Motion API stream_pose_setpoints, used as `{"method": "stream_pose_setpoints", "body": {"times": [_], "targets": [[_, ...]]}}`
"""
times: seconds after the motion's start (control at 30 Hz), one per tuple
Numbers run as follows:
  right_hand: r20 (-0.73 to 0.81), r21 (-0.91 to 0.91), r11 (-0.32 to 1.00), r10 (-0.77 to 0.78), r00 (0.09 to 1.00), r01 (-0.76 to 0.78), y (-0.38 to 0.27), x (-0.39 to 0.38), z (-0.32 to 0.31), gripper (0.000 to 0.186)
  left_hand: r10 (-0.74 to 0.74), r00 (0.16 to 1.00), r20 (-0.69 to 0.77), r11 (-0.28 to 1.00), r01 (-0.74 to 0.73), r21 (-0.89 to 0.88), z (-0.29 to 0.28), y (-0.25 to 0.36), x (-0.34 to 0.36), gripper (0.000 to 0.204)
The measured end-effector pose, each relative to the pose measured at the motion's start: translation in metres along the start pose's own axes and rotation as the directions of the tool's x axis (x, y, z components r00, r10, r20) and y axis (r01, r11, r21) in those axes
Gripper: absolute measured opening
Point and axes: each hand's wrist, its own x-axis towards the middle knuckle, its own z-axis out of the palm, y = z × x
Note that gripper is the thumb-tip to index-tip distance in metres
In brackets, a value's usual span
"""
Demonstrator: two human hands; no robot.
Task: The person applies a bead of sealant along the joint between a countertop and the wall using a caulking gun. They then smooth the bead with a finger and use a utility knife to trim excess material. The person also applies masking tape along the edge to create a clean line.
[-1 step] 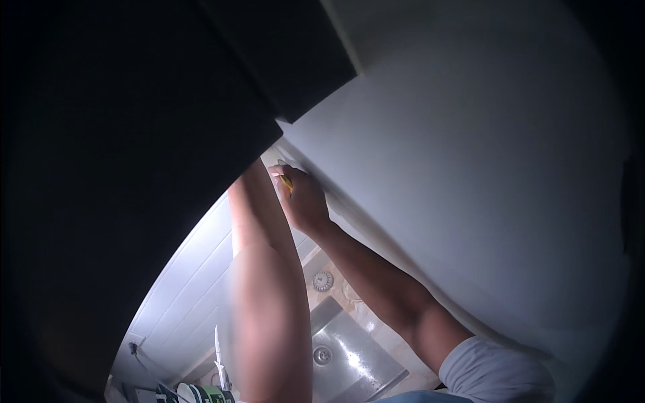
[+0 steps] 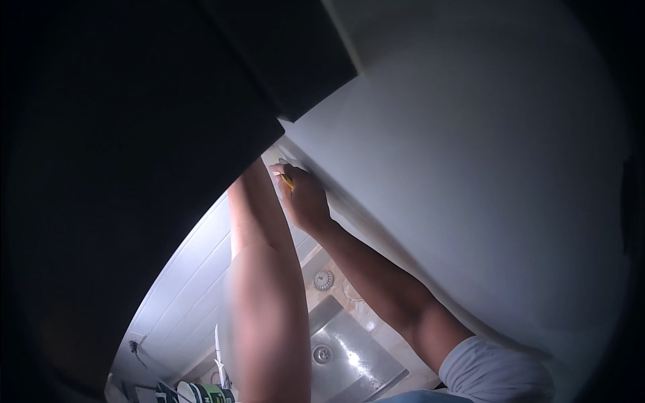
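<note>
My right hand (image 2: 308, 201) reaches up to the far corner, beside the pale wall surface on the right. Its fingers are closed around a slim yellow tool (image 2: 287, 181), of which only a short stretch shows; I cannot tell its kind. A thin greyish piece (image 2: 282, 161) shows just beyond those fingers. My left forearm (image 2: 259, 215) runs upward past the right hand and goes behind a large dark panel (image 2: 154, 134). The left hand itself is hidden by that panel.
Below my arms lies a metal sink (image 2: 363, 363) with a round drain. A round ridged strainer (image 2: 323, 280) sits on the counter behind it. At lower left are a green-and-white container (image 2: 208, 393), a white knife-like thing (image 2: 218, 359) and a plugged-in cord (image 2: 134, 347).
</note>
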Motion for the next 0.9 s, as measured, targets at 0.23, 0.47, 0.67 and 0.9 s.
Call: {"method": "stream_pose_setpoints", "body": {"times": [0.23,0.47,0.67,0.9], "targets": [[0.081,0.003,0.993,0.115,0.990,-0.116,-0.016,0.003,0.011,0.022,0.134,0.894,0.428,0.964,-0.218,0.153,-0.066,-0.006,0.015,0.017],[0.061,0.016,0.996,0.087,0.994,-0.088,-0.010,0.005,0.002,0.024,0.286,-0.066,0.956,-0.157,-0.987,-0.021,-0.106,-0.011,0.066,0.071],[0.186,0.084,0.965,0.230,0.955,-0.248,-0.020,0.006,-0.011,0.025,0.209,-0.166,0.964,-0.440,-0.896,-0.059,-0.076,0.002,0.058,0.077],[0.056,0.218,0.968,0.113,0.992,-0.123,-0.023,-0.004,-0.016,0.031,0.206,-0.122,0.971,-0.412,-0.911,-0.027,-0.066,0.012,0.048,0.069]]}}
